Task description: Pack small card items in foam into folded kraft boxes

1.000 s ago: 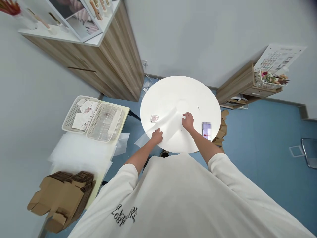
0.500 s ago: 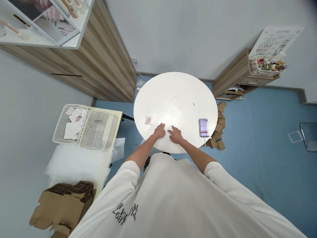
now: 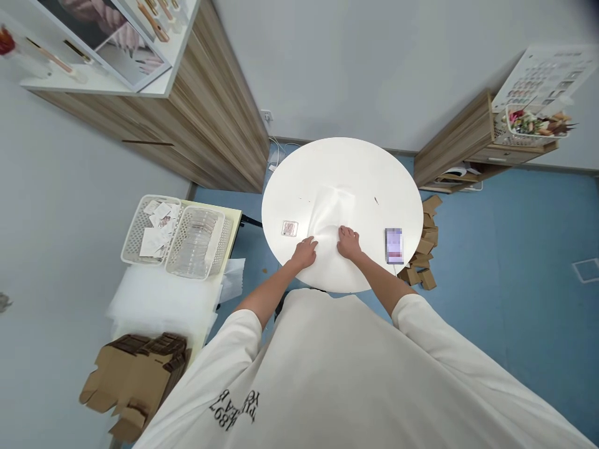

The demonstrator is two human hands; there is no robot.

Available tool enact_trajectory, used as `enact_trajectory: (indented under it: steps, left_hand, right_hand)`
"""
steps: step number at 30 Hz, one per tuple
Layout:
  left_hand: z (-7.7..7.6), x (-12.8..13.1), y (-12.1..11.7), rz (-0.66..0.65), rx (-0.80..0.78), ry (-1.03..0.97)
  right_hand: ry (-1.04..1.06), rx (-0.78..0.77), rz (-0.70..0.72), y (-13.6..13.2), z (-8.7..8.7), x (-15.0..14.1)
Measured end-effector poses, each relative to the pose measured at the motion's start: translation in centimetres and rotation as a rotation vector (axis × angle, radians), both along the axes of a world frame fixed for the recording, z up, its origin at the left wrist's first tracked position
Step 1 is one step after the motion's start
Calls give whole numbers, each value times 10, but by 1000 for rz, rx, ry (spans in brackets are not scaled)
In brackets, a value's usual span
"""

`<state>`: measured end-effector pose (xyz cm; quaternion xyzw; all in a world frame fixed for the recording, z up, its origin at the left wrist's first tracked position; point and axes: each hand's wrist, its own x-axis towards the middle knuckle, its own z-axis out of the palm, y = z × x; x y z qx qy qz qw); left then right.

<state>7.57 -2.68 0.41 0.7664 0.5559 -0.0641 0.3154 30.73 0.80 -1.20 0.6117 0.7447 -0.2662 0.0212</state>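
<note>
A thin white sheet (image 3: 330,212) lies on the round white table (image 3: 346,168), hard to tell from the tabletop. My left hand (image 3: 305,252) rests on its near left part with the fingers fairly flat. My right hand (image 3: 349,242) presses on the near right part, fingers bent down onto the sheet. A small clear packet with a pink print (image 3: 289,228) lies just left of my left hand. A phone (image 3: 394,245) lies to the right of my right hand, near the table edge.
Left of me, a low yellow table carries two white baskets (image 3: 178,232), foam sheets (image 3: 163,299) and flat cardboard boxes (image 3: 135,380). Small cardboard boxes (image 3: 423,249) lie on the blue floor by the table. Wooden cabinets stand at back left (image 3: 206,125) and right (image 3: 463,149).
A second ago my hands were spread apart on the sheet. They came together near the table's edge, and now sit slightly apart, with the sheet stretched out ahead of them.
</note>
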Motion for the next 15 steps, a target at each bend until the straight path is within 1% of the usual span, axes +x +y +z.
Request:
enact_trajectory:
  steps: [5,7,9,12,15]
  left_hand:
    - [0,8,-8,-94,0,5]
    - [-1,7,-7,-124,-4,11]
    - [-2,5,-4,-154,-31,30]
    - [-5,-1,3,-189,-84,54]
    - [-7,-4,10,-232,-101,54]
  right_hand:
    - [53,19,-128,34,6,11]
    - [45,38,-154,43,10,10]
    - [23,77,-175,46,13,8]
    - [-14,126,-225,36,19,1]
    - [-47,74,-253,6,21,-8]
